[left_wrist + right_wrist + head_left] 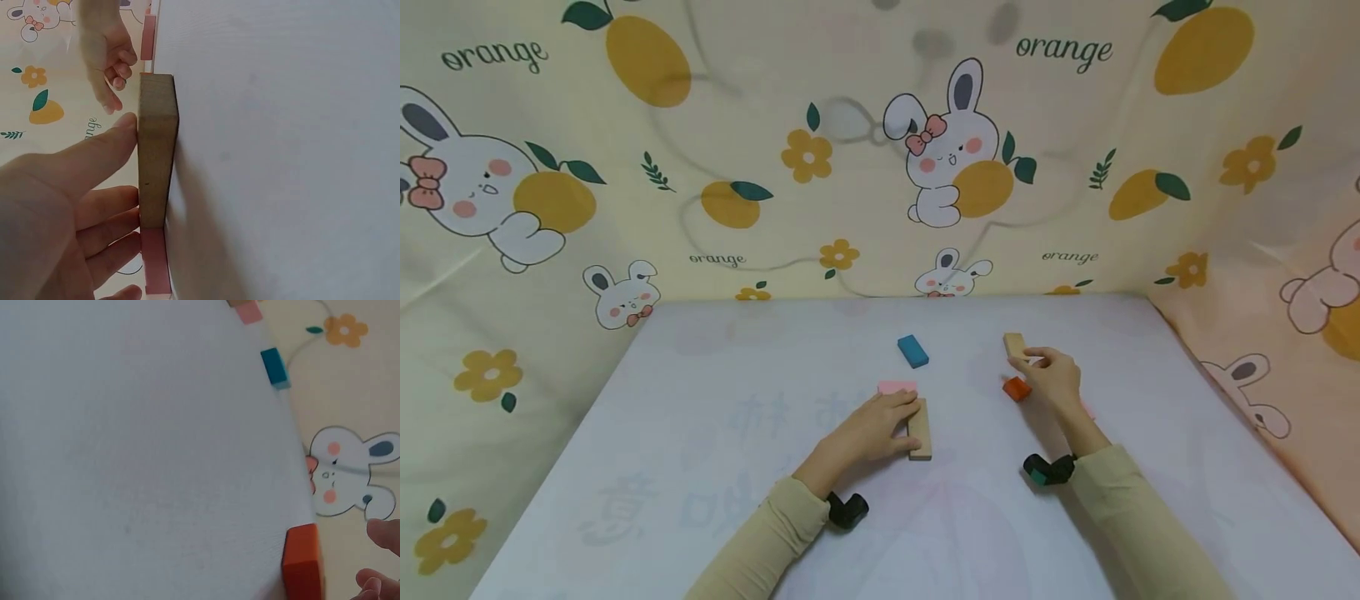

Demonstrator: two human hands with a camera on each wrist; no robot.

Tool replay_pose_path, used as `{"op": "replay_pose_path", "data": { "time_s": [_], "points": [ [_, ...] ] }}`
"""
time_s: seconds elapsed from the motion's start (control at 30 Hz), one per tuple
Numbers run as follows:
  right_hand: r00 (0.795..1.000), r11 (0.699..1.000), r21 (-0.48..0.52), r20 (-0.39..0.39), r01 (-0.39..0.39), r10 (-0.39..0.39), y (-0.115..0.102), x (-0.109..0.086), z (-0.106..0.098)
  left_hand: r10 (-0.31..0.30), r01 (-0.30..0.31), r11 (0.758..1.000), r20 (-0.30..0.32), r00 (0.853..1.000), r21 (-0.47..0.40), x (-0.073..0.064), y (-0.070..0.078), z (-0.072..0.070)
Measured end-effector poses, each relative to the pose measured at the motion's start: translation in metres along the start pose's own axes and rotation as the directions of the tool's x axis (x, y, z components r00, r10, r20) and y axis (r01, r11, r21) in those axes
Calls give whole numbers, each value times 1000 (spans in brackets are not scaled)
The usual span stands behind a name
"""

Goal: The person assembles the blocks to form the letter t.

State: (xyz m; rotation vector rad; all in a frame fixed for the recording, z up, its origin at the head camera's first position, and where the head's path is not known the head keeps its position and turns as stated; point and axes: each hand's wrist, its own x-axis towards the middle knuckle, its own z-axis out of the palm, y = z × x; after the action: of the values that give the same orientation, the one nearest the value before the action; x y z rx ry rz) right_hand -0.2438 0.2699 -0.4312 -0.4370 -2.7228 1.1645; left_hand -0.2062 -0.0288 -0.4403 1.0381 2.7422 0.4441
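My left hand (871, 427) lies over the left edge of a plain wooden block (920, 433), thumb near its front end and fingertips near its back end. In the left wrist view the fingers stay fairly straight, tips right at the block. A pink block (897, 387) sits at the wooden block's far end, partly under the fingers. My right hand (1054, 379) hovers with loosely bent fingers beside a second wooden block (1014, 343), overlapping its near end. An orange block (302, 562) lies just below those fingers. No block shows within the right fingers in the wrist views.
A blue block (913, 351) lies farther back, between the hands. Another pink block (1088, 410) peeks out behind the right wrist. A white surface (970, 517) carries the blocks, with a printed cloth (850, 192) rising behind and along the sides.
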Motion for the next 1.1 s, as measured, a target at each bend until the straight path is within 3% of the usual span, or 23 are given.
{"op": "replay_pose_path", "data": {
  "time_s": [0.1, 0.43, 0.67, 0.9, 1.1],
  "points": [
    [999, 1000, -6, -38, -13, 13, 3, 3, 4, 9, -9, 1000, -10, 1000, 14, -1, 0, 3],
    [993, 994, 2, -40, -109, 109, 11, 12, 14, 4, -3, 1000, -25, 1000, 11, -5, 4, 9],
    [992, 993, -17, -51, -116, 115, 12, 15, 19, -9, 10, 1000, -27, 1000, 15, -6, 5, 13],
    [984, 984, -28, -29, -176, 175, 13, 12, 26, -7, 8, 1000, -38, 999, 26, -6, 6, 17],
    [985, 985, -42, -41, -169, 167, 16, 11, 28, -12, 13, 1000, -46, 999, 19, -8, 7, 20]
  ]
}}
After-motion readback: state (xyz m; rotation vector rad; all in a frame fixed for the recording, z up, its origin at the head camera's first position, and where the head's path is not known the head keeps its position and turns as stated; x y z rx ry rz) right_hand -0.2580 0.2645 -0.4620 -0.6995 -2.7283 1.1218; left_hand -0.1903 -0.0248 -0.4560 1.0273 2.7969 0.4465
